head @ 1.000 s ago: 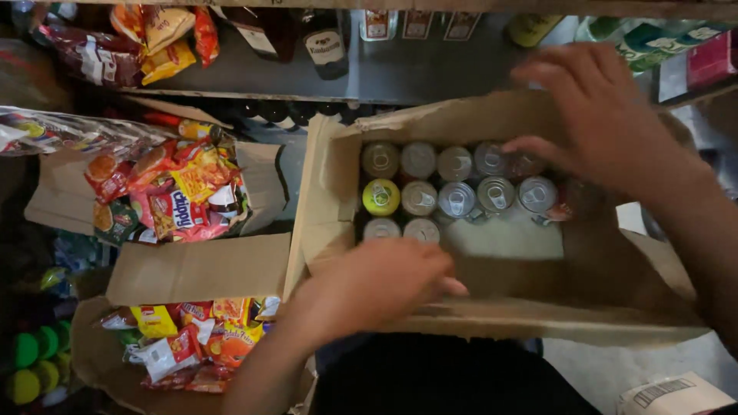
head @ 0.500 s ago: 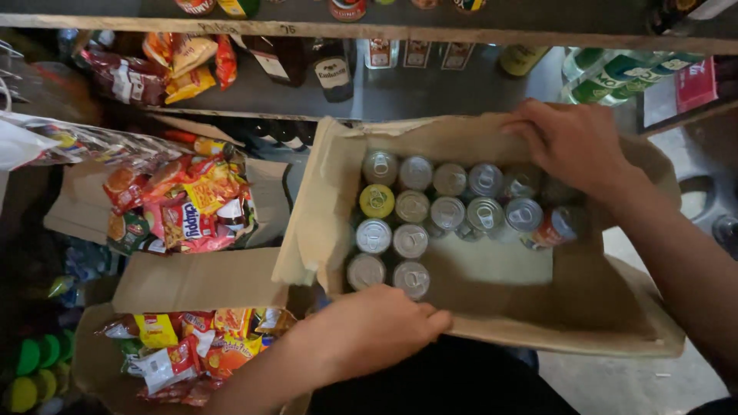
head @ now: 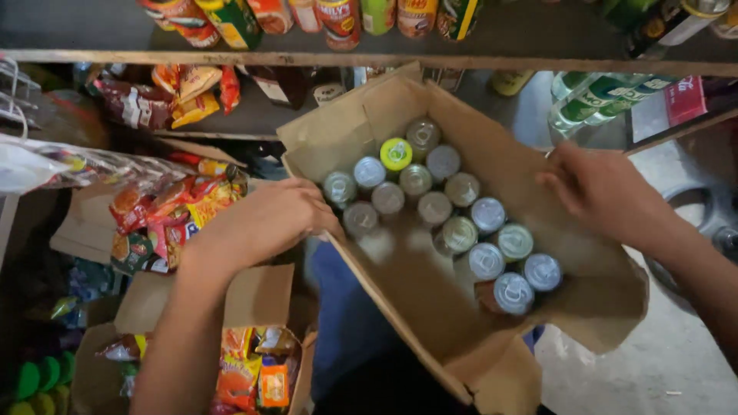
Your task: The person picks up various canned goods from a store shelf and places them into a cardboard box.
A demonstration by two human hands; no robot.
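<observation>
Showing, nearest the camera, the low corner of the cardboard box, tilted and turned on the diagonal, where half a second ago it sat square. Below and left of the box, a second open carton of orange and yellow snack packets.

At the box's left wall, left hand, fingers curled over the rim and clamped on the cardboard; moved up from the near flap. At the box's right flap, right hand, fingers bent and closed on the edge; lifted off the cans since the earlier frames. Judged from both grips: box being carried or swung as a whole, contents not being handled singly.

Inside the box, round silver-topped cans in loose diagonal rows, upright, touching, crowded toward the far and right sides; near part of the floor bare. One yellow-topped can close to the far corner.

Left of the box, red and orange crinkled packets in another carton. Beyond the box, a wooden shelf edge with tall printed tins above it. Beyond the box's right flap, green-labelled bottles lying sideways and a small red card.
</observation>
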